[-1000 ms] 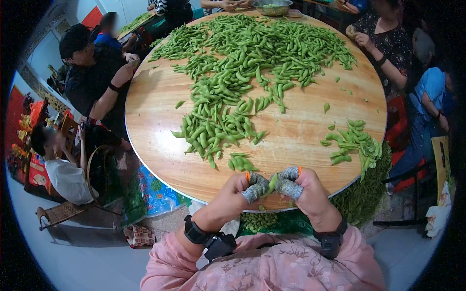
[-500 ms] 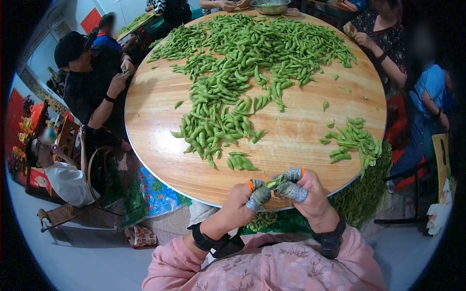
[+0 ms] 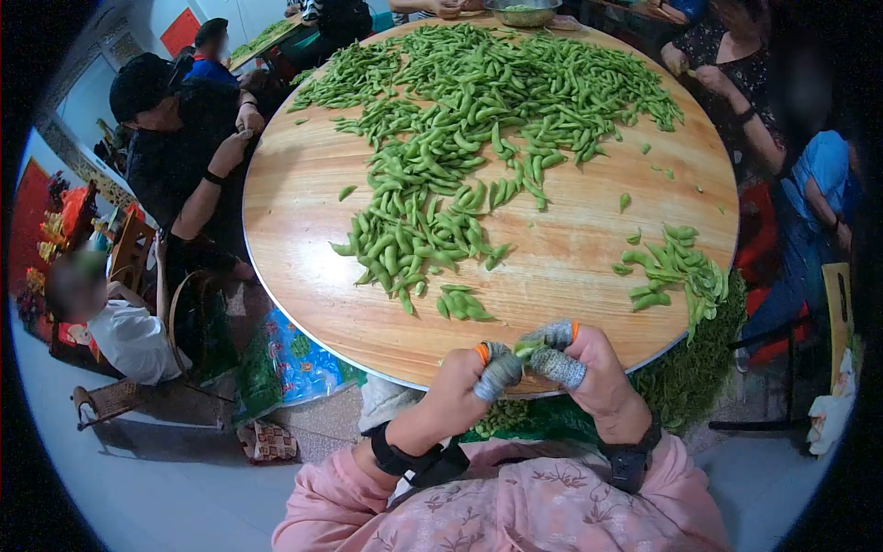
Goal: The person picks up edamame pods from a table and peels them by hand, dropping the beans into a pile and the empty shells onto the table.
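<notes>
A small green pod is pinched between my two hands at the near edge of the round wooden table. My left hand, with grey cloth covers on its finger and thumb, is closed against the pod's left side. From the right my right hand, covered the same way, grips the pod. Just beyond them lies a small cluster of pods, and a big heap of green pods spreads over the table's far half.
A smaller pile of pods lies at the table's right. Below the near edge are shelled beans and, to the right, a green heap. A metal bowl stands at the far edge. People sit around, one in black at the left.
My hands have drawn slightly closer together around the pod, which shows less between them. The whole view has shifted a little. The person at the left has moved their hands slightly.
</notes>
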Demonstrator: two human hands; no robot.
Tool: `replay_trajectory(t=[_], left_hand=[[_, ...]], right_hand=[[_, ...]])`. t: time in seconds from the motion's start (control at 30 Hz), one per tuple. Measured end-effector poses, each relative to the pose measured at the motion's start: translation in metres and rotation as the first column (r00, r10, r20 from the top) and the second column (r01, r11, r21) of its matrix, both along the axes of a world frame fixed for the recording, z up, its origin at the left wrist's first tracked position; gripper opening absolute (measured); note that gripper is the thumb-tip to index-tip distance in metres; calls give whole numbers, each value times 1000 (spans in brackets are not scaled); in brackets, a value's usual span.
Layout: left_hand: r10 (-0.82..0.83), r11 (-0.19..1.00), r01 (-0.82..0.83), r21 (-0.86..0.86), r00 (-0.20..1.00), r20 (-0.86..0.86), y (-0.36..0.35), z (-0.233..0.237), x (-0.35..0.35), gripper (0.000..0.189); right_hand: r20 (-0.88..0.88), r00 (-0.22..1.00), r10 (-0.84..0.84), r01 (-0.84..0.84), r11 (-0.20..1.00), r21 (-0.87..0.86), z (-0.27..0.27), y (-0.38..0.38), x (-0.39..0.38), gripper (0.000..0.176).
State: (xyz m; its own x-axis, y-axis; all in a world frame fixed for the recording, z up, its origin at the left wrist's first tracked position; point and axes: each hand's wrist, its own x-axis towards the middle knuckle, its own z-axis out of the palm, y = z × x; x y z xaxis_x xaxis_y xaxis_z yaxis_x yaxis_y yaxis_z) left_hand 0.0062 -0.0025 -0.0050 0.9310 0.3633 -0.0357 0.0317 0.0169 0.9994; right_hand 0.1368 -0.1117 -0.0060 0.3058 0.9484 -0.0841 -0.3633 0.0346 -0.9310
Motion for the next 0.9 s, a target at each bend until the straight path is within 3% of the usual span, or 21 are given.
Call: replay_trajectory(t=[0.03,0.07,0.1,0.13,0.2,0.23,0.27,0.3,0.33,0.37,0.43,0.5,0.57,0.67,0.8,0.9], left_hand=[[43,909,-68,411,997,70,-1,-2,1,21],[53,654,-148,742,987,151,-1,-4,1,22],[54,618,-168,768,984,172,0,-3,1,13],[54,623,-167,764,984,170,-1,-1,1,13],[58,925,-65,375,998,31,-3,8,3,19],[83,981,-96,170,993,82,-3,-3,2,27],[81,982,-93,164,994,77,-4,-5,1,27],[88,986,-85,-142,996,19,-4,-6,0,31],[79,898,-88,-432,996,-38,-3,-6,0,34],[105,851,-125,-510,992,-68,-4,-5,0,34],[73,861,-101,-499,995,-75,-1,-1,-2,32],[38,870,-72,-487,996,-79,-2,2,-1,29],[63,998,-63,-32,998,0,-5,3,1,20],[-5,996,9,94,999,-40,1,3,0,15],[-41,989,56,134,993,-111,3,-1,-4,14],[-85,996,84,-9,989,-117,2,2,-5,14]], right_hand=[[-1,1000,3,-3,1000,1,5,-1,-2,13],[-149,988,28,-37,998,-56,9,-2,-3,13],[-296,954,42,-78,991,-109,11,-3,-4,13],[-298,954,40,-78,990,-115,8,-3,-4,13],[24,1000,11,-11,1000,-2,0,-4,-2,12],[19,1000,9,-9,1000,-9,-2,-4,-3,12],[125,992,-11,8,1000,24,-3,-3,-5,12],[231,972,-33,19,998,60,-4,-2,-5,13],[231,972,-32,19,998,59,-3,-1,-5,13],[283,959,-30,10,997,72,-1,0,-5,14],[332,943,-28,0,996,85,5,1,-4,16],[543,840,13,4,1000,-30,16,0,-2,17],[578,816,19,-2,1000,-29,19,-1,-2,16],[577,816,27,-4,999,-41,17,-1,-1,15],[449,891,59,-43,998,-46,9,-1,2,12],[377,926,21,19,995,-101,4,0,1,10]])
